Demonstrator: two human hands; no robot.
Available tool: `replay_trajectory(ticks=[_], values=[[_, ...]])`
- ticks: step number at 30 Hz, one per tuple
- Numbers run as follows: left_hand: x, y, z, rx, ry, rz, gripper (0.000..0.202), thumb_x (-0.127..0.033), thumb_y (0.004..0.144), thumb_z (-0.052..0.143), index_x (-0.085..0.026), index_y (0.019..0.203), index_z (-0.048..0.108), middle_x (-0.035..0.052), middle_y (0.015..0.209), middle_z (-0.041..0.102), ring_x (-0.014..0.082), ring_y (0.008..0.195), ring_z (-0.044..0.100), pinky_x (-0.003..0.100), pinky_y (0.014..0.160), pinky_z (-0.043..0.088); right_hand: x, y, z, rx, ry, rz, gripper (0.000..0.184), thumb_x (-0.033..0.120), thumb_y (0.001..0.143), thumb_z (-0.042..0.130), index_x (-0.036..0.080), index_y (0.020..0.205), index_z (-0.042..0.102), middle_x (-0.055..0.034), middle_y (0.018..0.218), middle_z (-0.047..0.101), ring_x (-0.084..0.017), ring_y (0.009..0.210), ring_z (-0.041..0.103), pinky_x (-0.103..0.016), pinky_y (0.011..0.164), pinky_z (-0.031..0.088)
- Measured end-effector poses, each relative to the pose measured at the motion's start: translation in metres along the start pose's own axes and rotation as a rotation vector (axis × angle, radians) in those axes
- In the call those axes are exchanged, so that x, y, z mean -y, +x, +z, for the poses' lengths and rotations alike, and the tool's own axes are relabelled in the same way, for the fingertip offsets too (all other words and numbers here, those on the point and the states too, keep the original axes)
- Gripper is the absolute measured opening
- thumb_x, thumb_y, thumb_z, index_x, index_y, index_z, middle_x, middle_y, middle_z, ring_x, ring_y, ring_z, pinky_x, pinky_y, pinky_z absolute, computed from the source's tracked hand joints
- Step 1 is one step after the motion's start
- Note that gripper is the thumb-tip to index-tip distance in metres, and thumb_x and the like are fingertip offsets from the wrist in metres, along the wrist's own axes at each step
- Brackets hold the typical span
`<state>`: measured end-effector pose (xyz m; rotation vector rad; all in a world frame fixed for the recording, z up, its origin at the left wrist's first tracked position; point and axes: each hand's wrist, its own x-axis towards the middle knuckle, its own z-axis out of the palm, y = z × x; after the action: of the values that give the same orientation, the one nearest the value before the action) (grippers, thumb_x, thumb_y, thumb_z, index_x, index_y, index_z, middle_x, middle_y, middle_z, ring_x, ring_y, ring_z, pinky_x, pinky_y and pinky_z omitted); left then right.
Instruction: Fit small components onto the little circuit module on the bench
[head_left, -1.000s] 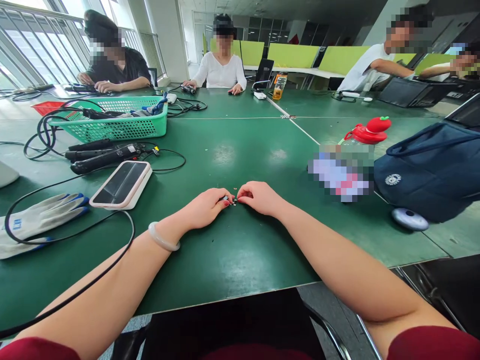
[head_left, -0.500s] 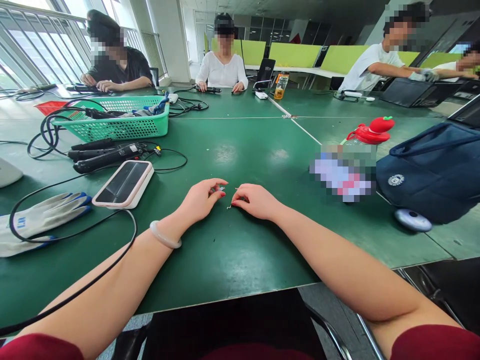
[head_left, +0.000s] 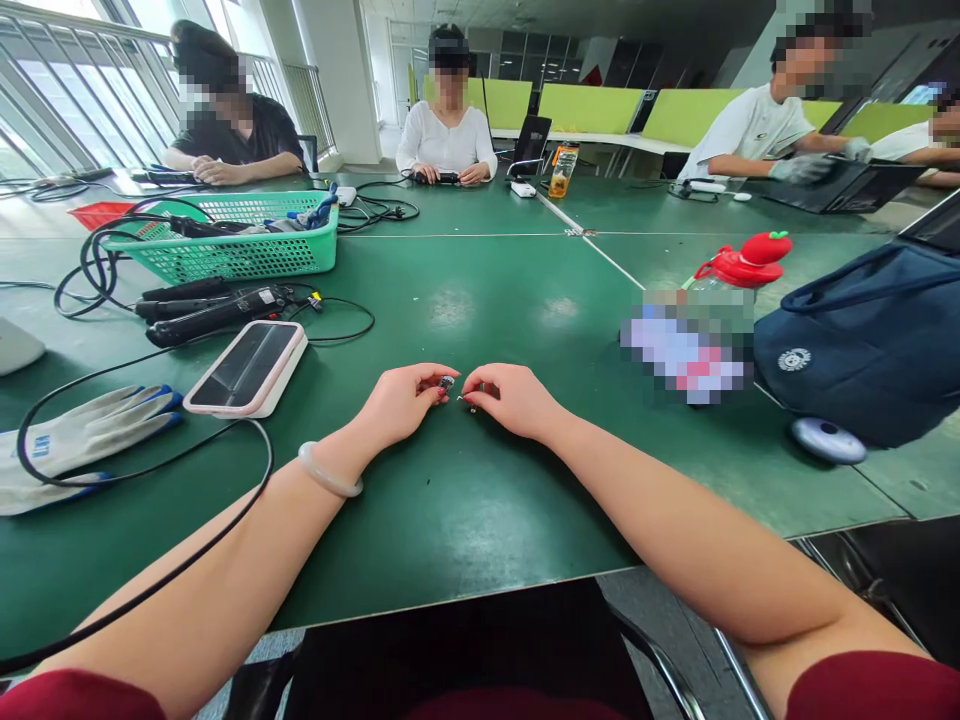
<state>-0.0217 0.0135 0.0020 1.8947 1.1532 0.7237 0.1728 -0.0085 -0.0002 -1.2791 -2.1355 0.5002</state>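
Over the green table (head_left: 420,500), my left hand (head_left: 403,400) pinches a small silvery piece (head_left: 448,382) between thumb and fingers. It is too small to tell its kind. My right hand (head_left: 514,400) faces it a short way to the right, fingers curled and closed on a thin bright metal piece (head_left: 460,398). The tip of that piece points toward my left hand, and the rest is hidden by my fingers. A narrow gap shows between the two hands.
Left of my hands are a phone (head_left: 251,368), black handheld devices (head_left: 217,312), work gloves (head_left: 90,440), a looping cable (head_left: 262,440) and a green basket (head_left: 232,250). On the right stand a red-lidded bottle (head_left: 742,270) and a blue bag (head_left: 862,340). Several people sit across the table.
My left-hand fingers have closed in on the silvery piece, which shows more now. My right hand has shifted slightly left and turned the thin piece from hanging downward to pointing left.
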Motion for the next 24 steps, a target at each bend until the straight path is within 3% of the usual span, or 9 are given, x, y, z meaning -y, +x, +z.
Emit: replay_trajectory(ticks=[4, 12, 24], values=[[0.001, 0.0, 0.0, 0.009, -0.016, 0.005, 0.035, -0.026, 0.077, 0.057, -0.018, 0.11, 0.065, 0.0049, 0.094, 0.073, 0.018, 0.084, 0.068, 0.033, 0.084, 0.052, 0.001, 0.001, 0.0, -0.054, 0.105, 0.078, 0.007, 0.017, 0.079, 0.062, 0.019, 0.079, 0.068, 0.0022, 0.07, 0.065, -0.01, 0.062, 0.053, -0.023, 0.064, 0.041], [-0.011, -0.004, -0.004, -0.053, 0.224, 0.05, 0.031, -0.04, 0.078, 0.06, -0.026, 0.105, 0.068, -0.0012, 0.08, 0.072, 0.0175, 0.076, 0.064, 0.032, 0.078, 0.048, 0.003, 0.0, 0.0, -0.072, 0.236, 0.22, 0.014, 0.025, 0.081, 0.061, 0.018, 0.077, 0.072, -0.0003, 0.071, 0.069, -0.012, 0.065, 0.058, -0.024, 0.063, 0.042], [-0.018, -0.007, -0.002, -0.065, 0.219, 0.095, 0.027, -0.036, 0.075, 0.064, -0.027, 0.1, 0.069, -0.0026, 0.08, 0.072, 0.0179, 0.083, 0.065, 0.031, 0.084, 0.046, 0.005, 0.0, 0.002, -0.115, 0.226, 0.191, 0.019, 0.031, 0.082, 0.06, 0.017, 0.073, 0.07, 0.0, 0.065, 0.064, -0.011, 0.059, 0.052, -0.024, 0.058, 0.038]])
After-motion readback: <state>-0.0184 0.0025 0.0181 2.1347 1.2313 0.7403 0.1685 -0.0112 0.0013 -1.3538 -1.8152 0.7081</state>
